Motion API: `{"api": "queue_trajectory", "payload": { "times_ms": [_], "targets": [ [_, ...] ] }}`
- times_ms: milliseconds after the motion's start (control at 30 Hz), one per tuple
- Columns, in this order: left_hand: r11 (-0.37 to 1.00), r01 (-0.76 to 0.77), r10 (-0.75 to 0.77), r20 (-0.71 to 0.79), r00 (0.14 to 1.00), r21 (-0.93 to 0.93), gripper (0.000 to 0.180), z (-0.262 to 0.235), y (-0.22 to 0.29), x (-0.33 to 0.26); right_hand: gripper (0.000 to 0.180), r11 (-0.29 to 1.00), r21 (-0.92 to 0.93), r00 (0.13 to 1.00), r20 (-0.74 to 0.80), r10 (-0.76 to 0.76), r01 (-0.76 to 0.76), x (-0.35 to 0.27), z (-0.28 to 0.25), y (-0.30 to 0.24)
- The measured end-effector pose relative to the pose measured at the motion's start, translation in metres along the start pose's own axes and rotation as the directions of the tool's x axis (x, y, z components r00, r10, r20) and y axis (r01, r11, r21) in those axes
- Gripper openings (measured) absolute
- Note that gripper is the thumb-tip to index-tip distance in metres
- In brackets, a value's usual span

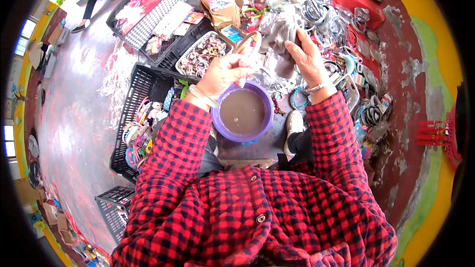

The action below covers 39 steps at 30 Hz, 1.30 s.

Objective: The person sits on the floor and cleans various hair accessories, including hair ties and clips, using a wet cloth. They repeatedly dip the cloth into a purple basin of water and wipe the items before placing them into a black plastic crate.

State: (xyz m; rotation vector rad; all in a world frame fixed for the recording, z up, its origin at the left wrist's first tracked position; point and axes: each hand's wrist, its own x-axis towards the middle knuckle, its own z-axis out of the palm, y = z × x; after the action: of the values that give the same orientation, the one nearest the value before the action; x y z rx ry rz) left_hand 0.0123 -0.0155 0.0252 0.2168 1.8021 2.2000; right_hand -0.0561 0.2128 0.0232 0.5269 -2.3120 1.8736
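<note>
Grey cloth (281, 37), soft and crumpled, hung pinched in the right hand (308, 59), held up above a round purple plastic bowl (243, 112) of murky brown liquid. Beside it, the left hand (223, 73) was closed around crinkly clear plastic wrap (253, 55). Black lattice crates (143, 89) of bangles sat around.

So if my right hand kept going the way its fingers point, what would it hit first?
Your right hand already grips a grey cloth. Straight beyond it lies a pile of bagged bangles and rings, probably the first contact, though depth is unclear.
</note>
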Motion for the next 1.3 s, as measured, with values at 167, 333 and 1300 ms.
{"api": "queue_trajectory", "payload": {
  "times_ms": [167, 333, 1300],
  "targets": [
    [0.984, -0.106, 0.1, 0.047, 0.994, 0.142, 0.006, 0.006, -0.018, 0.005, 0.026, 0.986, -0.025, 0.981, 0.113, -0.16, 0.164, -0.004, 0.024, -0.005],
    [0.981, -0.079, 0.082, -0.011, 0.997, 0.176, 0.014, -0.001, -0.017, 0.004, 0.028, 0.852, -0.279, 0.895, 0.188, -0.404, 0.443, -0.03, 0.053, -0.038],
    [0.999, -0.012, 0.007, 0.103, 0.995, 0.05, 0.026, 0.007, -0.008, -0.003, 0.023, 0.96, -0.171, 0.968, -0.082, -0.236, 0.22, -0.02, 0.037, -0.023]
  ]
}}
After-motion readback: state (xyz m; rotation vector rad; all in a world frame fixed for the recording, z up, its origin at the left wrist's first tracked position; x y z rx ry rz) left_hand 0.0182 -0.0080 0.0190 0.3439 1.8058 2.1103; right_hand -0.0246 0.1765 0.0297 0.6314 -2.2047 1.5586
